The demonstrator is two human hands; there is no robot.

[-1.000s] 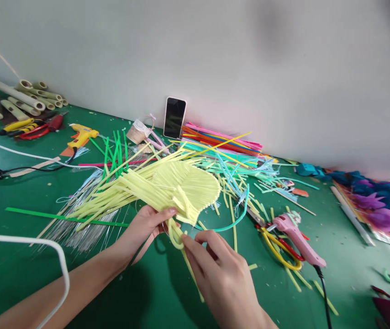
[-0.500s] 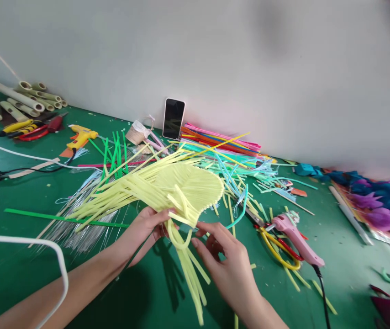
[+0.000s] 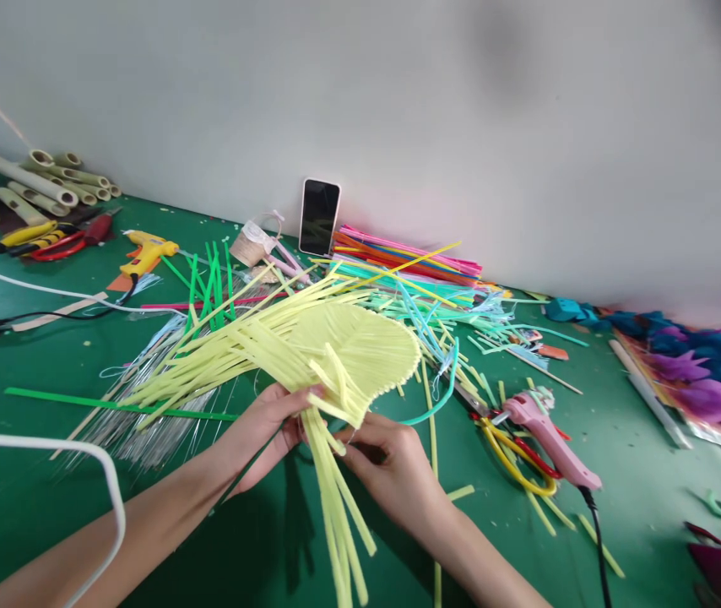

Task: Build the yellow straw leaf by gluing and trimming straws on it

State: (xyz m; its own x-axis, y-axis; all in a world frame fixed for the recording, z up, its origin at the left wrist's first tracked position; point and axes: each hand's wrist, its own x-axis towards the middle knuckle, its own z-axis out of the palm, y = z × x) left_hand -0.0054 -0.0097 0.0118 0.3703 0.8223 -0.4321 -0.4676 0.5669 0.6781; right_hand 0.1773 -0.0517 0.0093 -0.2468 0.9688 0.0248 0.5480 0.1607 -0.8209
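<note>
A flat leaf shape (image 3: 360, 350) made of pale yellow-green pipe cleaners is held above the table, its scalloped edge on the right. My left hand (image 3: 278, 422) is closed on the leaf's lower left side, thumb on top and fingers underneath. Loose pipe cleaner ends (image 3: 335, 515) hang down between my hands. Below the leaf's lower tip, my right hand (image 3: 395, 469) pinches at a pipe cleaner, its fingertips partly hidden under the leaf. Behind the leaf, more yellow-green pipe cleaners (image 3: 208, 367) fan out to the left.
Scissors (image 3: 516, 460) and a pink glue gun (image 3: 550, 439) lie to the right. At the left are a yellow glue gun (image 3: 149, 252), pliers (image 3: 37, 238) and bamboo tubes (image 3: 37, 181). A phone (image 3: 319, 216) leans on the wall. A white cable (image 3: 111, 481) curves at front left.
My right hand has moved left and under the leaf's tip, its fingers now closed together. The pipe cleaner loop beside it has shrunk to a short end. The leaf has shifted slightly right.
</note>
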